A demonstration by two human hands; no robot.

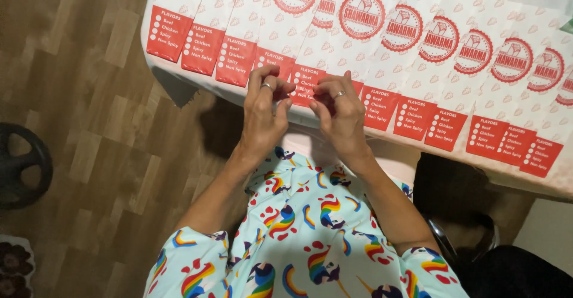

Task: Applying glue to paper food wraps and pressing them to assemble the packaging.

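Both hands meet at the near edge of a table, over one white paper sleeve with a red printed end panel. My left hand pinches the sleeve's red end with bent fingers; a ring shows on one finger. My right hand pinches the same end from the other side, also ringed. The fingertips hide the sleeve's edge. The sleeve lies in a long overlapping row of like white and red paper sleeves fanned across the table.
The table edge runs diagonally from upper left to lower right. A wooden parquet floor lies to the left, with a black round object on it. My lap is covered in pale patterned fabric. A dark seat sits at right.
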